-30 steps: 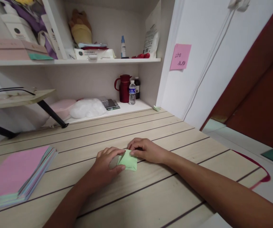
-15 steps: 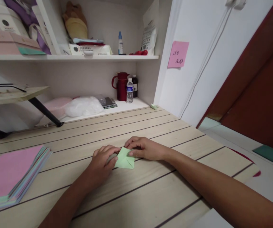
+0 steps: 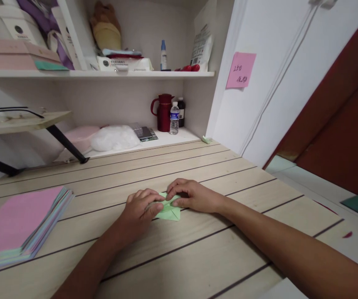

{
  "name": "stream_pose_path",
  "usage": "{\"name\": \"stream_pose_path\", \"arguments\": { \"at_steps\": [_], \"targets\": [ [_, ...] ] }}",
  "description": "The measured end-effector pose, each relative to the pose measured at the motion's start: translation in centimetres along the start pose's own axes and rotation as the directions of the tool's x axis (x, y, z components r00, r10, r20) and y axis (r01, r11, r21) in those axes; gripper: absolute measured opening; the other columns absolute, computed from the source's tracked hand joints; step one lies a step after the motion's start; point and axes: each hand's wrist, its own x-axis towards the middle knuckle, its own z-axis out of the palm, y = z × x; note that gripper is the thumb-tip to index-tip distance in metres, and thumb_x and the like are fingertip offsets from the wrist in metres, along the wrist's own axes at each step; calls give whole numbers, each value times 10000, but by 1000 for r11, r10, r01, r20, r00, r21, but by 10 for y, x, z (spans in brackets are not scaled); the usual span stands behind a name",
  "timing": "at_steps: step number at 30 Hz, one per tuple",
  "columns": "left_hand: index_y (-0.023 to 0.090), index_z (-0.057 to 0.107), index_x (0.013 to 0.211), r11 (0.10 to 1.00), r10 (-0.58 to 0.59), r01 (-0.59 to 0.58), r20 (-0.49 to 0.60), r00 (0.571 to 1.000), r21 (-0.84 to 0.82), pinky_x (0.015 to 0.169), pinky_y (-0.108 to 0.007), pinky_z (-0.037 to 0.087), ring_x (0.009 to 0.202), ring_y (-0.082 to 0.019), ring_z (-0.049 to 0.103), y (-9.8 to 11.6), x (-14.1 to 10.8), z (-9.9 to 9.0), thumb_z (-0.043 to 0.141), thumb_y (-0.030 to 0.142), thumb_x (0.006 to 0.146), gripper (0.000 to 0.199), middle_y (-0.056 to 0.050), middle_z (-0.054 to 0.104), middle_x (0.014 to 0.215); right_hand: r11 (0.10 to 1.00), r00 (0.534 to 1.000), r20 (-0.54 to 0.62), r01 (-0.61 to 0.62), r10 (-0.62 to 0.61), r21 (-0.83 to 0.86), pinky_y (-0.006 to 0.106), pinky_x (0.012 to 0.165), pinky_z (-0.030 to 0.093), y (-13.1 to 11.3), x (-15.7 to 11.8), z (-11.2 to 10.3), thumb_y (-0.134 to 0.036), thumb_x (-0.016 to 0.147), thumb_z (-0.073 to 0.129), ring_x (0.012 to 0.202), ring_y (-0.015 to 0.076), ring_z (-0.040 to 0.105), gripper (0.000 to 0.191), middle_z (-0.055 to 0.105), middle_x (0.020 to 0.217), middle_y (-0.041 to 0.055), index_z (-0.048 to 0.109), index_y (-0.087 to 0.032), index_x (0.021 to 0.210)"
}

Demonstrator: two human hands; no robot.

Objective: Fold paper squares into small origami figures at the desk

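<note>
A small folded piece of green paper (image 3: 170,212) lies on the striped wooden table, with crease lines on its near part. My left hand (image 3: 141,206) grips its left side, thumb on top and fingers bent at the far edge. From the right, my right hand (image 3: 188,194) holds the paper's far right part between thumb and curled fingers. The two hands' fingertips nearly meet above it. They hide the paper's upper part and both its sides.
A stack of coloured paper (image 3: 23,220), pink on top, lies at the left. Behind the table (image 3: 179,253) are shelves with a red jug (image 3: 164,114), a water bottle (image 3: 174,118) and a white plastic bag (image 3: 115,138). A green paper scrap (image 3: 206,140) sits at the back corner.
The view has shifted slightly, so everything sits a little further right. My fingers have moved inward over the green paper, and its far part now looks lifted or folded and more covered.
</note>
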Motion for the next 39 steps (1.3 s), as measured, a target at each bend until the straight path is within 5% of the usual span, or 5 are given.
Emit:
{"name": "stream_pose_path", "arguments": {
  "at_steps": [10, 14, 26, 33, 39],
  "targets": [
    [249, 616, 1083, 999, -38, 39, -25, 999, 10, 1038, -462, 306, 1150, -260, 513, 3, 2, 3, 713, 462, 730, 424, -40, 632, 1177, 998, 992, -106, -66, 65, -13, 305, 862, 490, -4, 4, 7, -240, 881, 624, 899, 168, 639, 154, 673, 979, 62, 700, -171, 766],
    [229, 594, 762, 999, -48, 46, -111, 993, -25, 971, -425, 362, 1033, -217, 565, 3, 6, 8, 587, 304, 817, 93, -15, 659, 1011, 999, 998, -44, -38, 38, 1, 313, 884, 484, -3, 3, 4, -275, 881, 635, 948, 176, 631, 124, 661, 1056, 69, 713, -180, 869],
    [213, 496, 609, 995, -100, 90, -247, 964, -50, 883, -391, 415, 967, -225, 560, -7, 14, 19, 571, 305, 816, 238, -49, 606, 941, 968, 989, -135, -88, 57, -235, 296, 753, 446, -5, 9, 15, -288, 866, 654, 815, 173, 558, 109, 581, 877, 39, 639, -180, 862],
    [208, 465, 618, 987, -101, 130, -267, 958, 91, 845, -376, 402, 942, -221, 558, -5, 14, 23, 619, 258, 799, 243, -34, 604, 928, 970, 971, -218, -144, 100, -196, 289, 738, 461, -5, 8, 20, -141, 803, 671, 795, 155, 563, 464, 578, 966, 25, 510, -227, 1229],
    [201, 481, 609, 887, -189, 292, -294, 937, 359, 780, -378, 382, 897, -238, 550, 4, 9, 18, 590, 367, 840, 304, -53, 583, 928, 901, 969, -244, -82, -27, -426, 368, 880, 425, -11, 5, 20, -166, 763, 732, 1020, 227, 533, 312, 544, 1113, 64, 626, -237, 1048]
  ]
}}
